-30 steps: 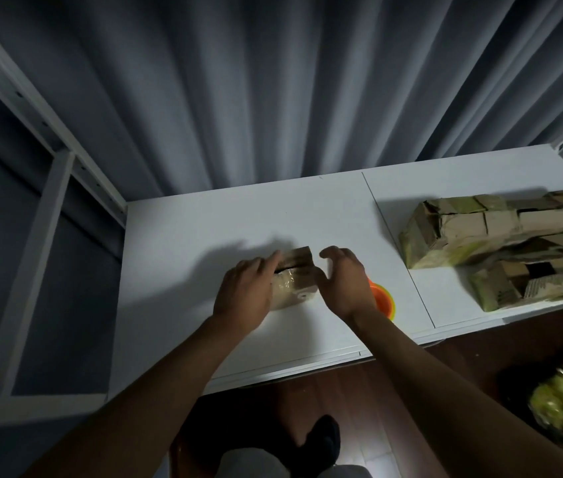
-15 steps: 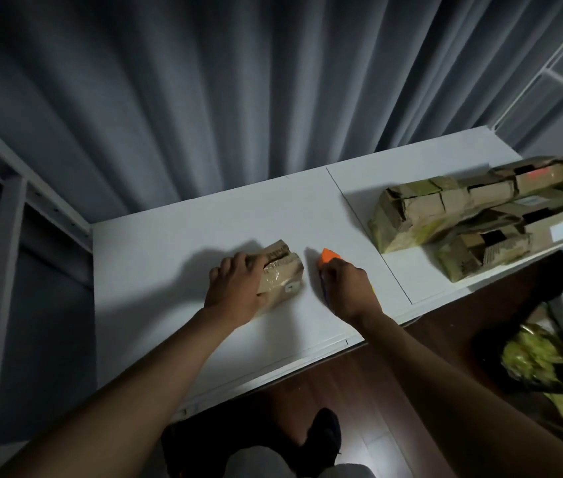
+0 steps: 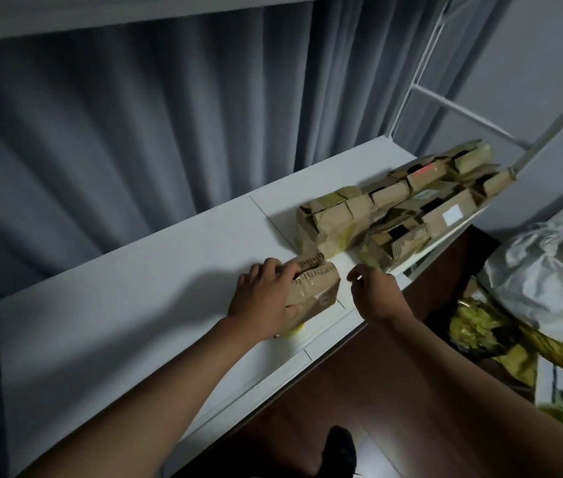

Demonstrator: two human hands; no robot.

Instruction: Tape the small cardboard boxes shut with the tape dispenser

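Gripping the small cardboard box (image 3: 314, 291) from its left side, the left hand (image 3: 263, 298) has its fingers curled over the top edge and its thumb low on the near face, holding the box on the white counter (image 3: 128, 326) close to the front edge. Glossy tape already crosses the box's near face, and its top flaps look not quite flat. The right hand (image 3: 375, 291) hovers just to the right of the box, apart from it, with fingers loosely curled and holding nothing that can be made out; something small and pale glints at a fingertip, too small to name. No tape dispenser is clearly in view; a yellow patch (image 3: 295, 328) peeks out under the left wrist at the box's near corner, and whether that is part of it cannot be told. The risk from here, as I judge it, is that the box sits near the counter's edge, so a push from the left could slide it toward the drop to the wooden floor (image 3: 359, 391). Slack flaps could also spring up under fresh tape and leave a wrinkled seam. Just beyond the box to the right stands a stacked row of cardboard boxes (image 3: 394, 208), which crowds the room for sweeping a dispenser across. Grey curtains (image 3: 135, 132) hang behind, and bags (image 3: 532, 281) lie on the floor at right.
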